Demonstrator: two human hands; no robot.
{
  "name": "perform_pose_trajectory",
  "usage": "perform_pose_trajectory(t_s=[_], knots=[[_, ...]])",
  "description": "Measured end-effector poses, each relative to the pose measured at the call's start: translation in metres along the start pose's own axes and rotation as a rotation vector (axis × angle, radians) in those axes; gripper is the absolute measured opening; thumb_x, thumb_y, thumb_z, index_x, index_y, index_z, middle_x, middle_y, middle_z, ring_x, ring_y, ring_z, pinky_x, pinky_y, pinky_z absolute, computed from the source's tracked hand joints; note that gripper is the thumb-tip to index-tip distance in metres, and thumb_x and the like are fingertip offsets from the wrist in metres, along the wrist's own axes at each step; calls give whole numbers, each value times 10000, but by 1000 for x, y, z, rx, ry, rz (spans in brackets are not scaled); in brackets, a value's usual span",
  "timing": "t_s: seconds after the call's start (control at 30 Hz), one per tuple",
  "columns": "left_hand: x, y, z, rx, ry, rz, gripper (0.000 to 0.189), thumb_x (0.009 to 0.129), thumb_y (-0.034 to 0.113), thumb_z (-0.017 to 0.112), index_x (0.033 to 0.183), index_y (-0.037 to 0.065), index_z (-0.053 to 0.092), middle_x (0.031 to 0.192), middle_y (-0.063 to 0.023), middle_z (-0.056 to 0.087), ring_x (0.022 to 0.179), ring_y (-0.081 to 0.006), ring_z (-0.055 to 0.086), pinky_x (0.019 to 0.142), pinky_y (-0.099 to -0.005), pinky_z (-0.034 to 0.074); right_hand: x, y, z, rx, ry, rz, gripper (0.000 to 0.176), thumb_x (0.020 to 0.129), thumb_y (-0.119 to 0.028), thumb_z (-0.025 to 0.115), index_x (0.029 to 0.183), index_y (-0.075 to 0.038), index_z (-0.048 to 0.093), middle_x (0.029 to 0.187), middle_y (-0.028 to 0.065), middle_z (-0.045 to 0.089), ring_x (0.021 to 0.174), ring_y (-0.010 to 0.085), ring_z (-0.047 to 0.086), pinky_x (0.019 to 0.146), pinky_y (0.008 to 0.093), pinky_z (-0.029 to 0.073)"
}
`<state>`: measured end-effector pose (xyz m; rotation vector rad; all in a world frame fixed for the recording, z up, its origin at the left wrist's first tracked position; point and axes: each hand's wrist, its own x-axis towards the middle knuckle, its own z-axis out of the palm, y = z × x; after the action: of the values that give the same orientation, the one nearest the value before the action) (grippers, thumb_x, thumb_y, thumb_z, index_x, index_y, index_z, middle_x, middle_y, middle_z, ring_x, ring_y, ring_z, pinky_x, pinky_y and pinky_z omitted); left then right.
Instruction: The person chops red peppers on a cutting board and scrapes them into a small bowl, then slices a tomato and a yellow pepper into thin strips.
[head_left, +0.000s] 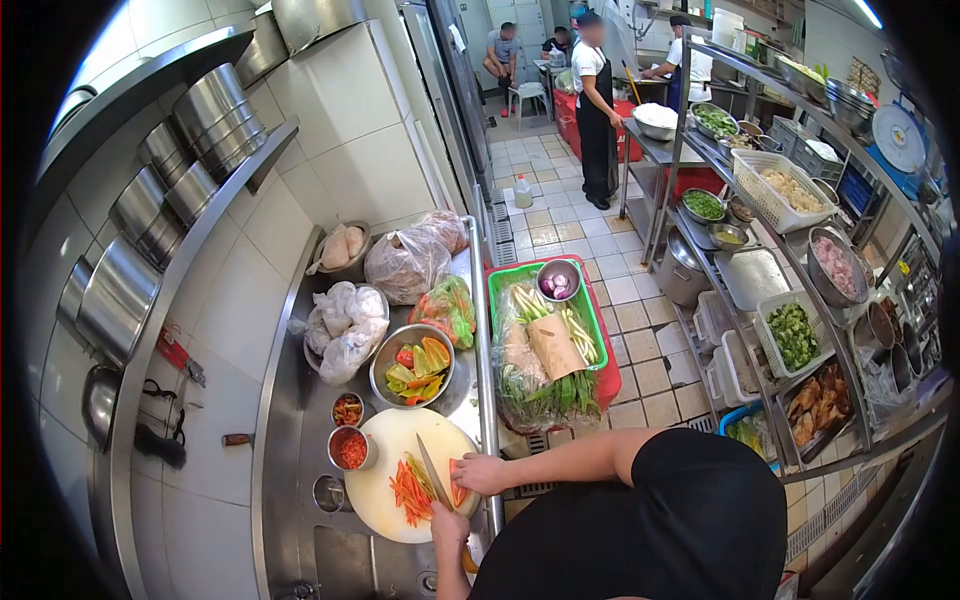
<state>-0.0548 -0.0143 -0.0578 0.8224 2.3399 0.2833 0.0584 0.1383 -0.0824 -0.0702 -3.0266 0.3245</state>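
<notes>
A round white cutting board [385,440] lies across the metal sink counter, with a pile of thin red and yellow-green pepper strips [412,487] on it. My left hand [449,522] is closed round the handle of a knife [433,466], whose blade points away over the board beside the strips. On the board's right side my right hand [480,473] presses down on a piece of red pepper [458,484], close to the blade. Just beyond the board stands a metal bowl [376,372] of green, orange and red pepper pieces. Small metal cups of chopped red pieces [352,450] stand left of it.
Bagged food [345,322] fills the counter's far end. Right of the counter is a green crate [497,283] with vegetables and a small bowl of onions. A metal rack [742,310] with food trays stands at right. People [592,90] are in the background. Pots line the left shelves.
</notes>
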Motion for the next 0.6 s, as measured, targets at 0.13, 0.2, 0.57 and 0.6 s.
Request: perform_pose_trajectory(t_s=[0.13, 0.2, 0.57, 0.6], knots=[[0, 4, -1, 20, -14, -34, 342, 860, 114, 524, 1150, -40, 430, 1016, -359, 635, 988, -493, 631, 869, -523, 493, 0, -1, -2, -18, -22, 7, 206, 814, -200, 581, 967, -132, 700, 1118, -6, 639, 1105, 181, 560, 940, 355, 431], [-5, 7, -5, 56, -10, -9, 354, 855, 106, 524, 1161, -45, 431, 1031, -352, 636, 1007, -486, 629, 877, -515, 494, 0, -1, -2, -35, -33, 14, 191, 820, -208, 578, 948, -142, 703, 1094, -14, 643, 1090, 176, 565, 929, 355, 433], [-5, 7, -4, 86, 7, 24, 361, 853, 107, 521, 1167, -50, 436, 1046, -354, 634, 1016, -484, 627, 885, -509, 494, 8, -3, -4, -86, -87, 5, 187, 794, -207, 604, 913, -110, 711, 1037, 19, 660, 1049, 199, 596, 928, 367, 443], [-6, 8, -4, 85, 10, 30, 365, 851, 108, 525, 1167, -50, 436, 1047, -355, 633, 1018, -484, 627, 885, -509, 495, 9, -3, -4, -87, -92, 2, 177, 786, -207, 614, 897, -107, 711, 1016, 25, 667, 1024, 206, 609, 918, 370, 450]])
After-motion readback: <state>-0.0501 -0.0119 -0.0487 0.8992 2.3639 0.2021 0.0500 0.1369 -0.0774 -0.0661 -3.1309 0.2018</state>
